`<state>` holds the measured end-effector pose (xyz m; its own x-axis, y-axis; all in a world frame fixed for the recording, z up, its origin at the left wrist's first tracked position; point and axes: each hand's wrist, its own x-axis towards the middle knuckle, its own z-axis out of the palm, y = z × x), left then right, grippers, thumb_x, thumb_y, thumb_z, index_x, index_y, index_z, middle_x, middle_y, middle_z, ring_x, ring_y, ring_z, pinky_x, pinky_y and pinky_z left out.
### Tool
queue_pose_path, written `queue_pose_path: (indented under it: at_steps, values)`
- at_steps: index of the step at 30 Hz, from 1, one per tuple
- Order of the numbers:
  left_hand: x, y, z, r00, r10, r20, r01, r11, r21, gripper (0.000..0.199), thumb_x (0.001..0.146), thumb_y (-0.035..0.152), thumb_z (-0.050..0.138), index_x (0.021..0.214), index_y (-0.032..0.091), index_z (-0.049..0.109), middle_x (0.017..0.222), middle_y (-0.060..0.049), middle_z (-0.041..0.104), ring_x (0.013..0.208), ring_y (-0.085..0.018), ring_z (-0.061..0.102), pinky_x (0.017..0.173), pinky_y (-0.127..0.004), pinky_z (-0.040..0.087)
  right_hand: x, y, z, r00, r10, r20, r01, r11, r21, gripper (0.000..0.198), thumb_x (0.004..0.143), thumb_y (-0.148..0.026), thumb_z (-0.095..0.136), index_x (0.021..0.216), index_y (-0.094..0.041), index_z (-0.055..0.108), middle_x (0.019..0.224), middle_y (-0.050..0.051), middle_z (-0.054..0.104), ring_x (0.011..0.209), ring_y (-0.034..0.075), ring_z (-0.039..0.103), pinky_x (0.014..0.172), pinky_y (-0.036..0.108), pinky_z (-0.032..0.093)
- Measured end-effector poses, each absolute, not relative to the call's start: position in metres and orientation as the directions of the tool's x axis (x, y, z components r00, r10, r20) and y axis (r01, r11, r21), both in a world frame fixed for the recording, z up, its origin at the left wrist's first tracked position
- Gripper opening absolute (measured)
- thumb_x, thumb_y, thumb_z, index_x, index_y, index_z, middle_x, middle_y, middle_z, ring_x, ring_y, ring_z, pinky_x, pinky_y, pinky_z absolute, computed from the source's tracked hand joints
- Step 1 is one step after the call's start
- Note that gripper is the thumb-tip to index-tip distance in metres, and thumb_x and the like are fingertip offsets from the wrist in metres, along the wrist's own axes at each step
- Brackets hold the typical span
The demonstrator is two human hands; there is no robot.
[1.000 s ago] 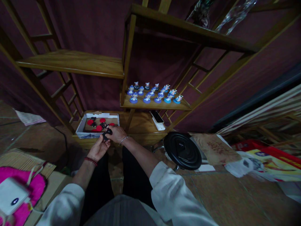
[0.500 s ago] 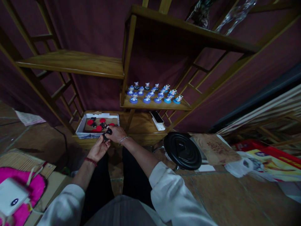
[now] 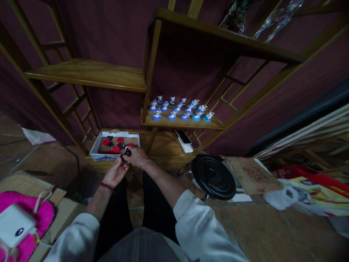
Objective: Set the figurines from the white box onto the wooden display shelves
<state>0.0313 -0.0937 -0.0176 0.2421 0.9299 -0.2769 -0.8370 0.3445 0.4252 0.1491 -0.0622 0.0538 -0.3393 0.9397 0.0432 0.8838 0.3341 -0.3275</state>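
Note:
Between my two hands, in front of the open box, is a small black figurine [image 3: 125, 155] with a dark base. My right hand [image 3: 137, 157] wraps around its upper part from the right. From below left, the fingers of my left hand [image 3: 116, 172] pinch the base. Fingers cover much of the figurine. The shallow white box [image 3: 96, 148] behind my hands holds several black figurines with red round bases [image 3: 120, 139]. On the shelf to the right stand rows of small figurines [image 3: 172, 115], with purple and blue bases in front and darker ones behind.
A phone [image 3: 184, 137] lies on a white object on the low ledge [image 3: 160, 142]. At my right is a black round stool [image 3: 213, 177]. A white device [image 3: 16, 225] rests on a pink mat at the left. Plastic bags and a red-yellow package [image 3: 321, 193] lie far right.
The view has shifted slightly, so everything sits a little further right. Both hands keep hold of the black figurine in front of the box, with little change in grip.

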Motion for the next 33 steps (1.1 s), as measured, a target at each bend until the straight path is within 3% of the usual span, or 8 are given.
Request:
queue_pose_path:
  at_steps: [6, 17, 33]
  values:
    - [0.031, -0.093, -0.019, 0.236, 0.928, -0.288, -0.833, 0.346, 0.433, 0.017, 0.076, 0.015, 0.055, 0.092, 0.017, 0.061, 0.078, -0.002, 0.064, 0.067, -0.012, 0.058, 0.060, -0.023, 0.047, 0.150, -0.064, 0.057, -0.344, 0.938, 0.030, 0.872, 0.331, -0.362, 0.028, 0.074, -0.037, 0.046, 0.092, -0.018, 0.055, 0.085, 0.006, 0.065, 0.077, 0.019, 0.060, 0.061, 0.024, 0.040]
    - [0.029, -0.090, -0.027, 0.225, 0.933, -0.281, -0.831, 0.334, 0.445, 0.011, 0.077, 0.017, 0.054, 0.086, 0.016, 0.061, 0.082, -0.004, 0.064, 0.071, -0.012, 0.059, 0.067, -0.025, 0.048, 0.152, -0.064, 0.053, -0.369, 0.925, 0.088, 0.805, 0.366, -0.467, 0.023, 0.073, -0.031, 0.051, 0.092, -0.019, 0.056, 0.084, 0.005, 0.065, 0.076, 0.016, 0.058, 0.063, 0.023, 0.039]
    - [0.029, -0.091, -0.030, 0.277, 0.926, -0.257, -0.819, 0.367, 0.440, 0.014, 0.077, 0.023, 0.055, 0.088, 0.016, 0.060, 0.078, -0.004, 0.063, 0.069, -0.012, 0.059, 0.064, -0.024, 0.049, 0.159, -0.059, 0.047, -0.456, 0.878, 0.142, 0.692, 0.451, -0.564, 0.028, 0.070, -0.023, 0.056, 0.098, -0.021, 0.056, 0.088, 0.002, 0.062, 0.079, 0.014, 0.056, 0.071, 0.024, 0.042]
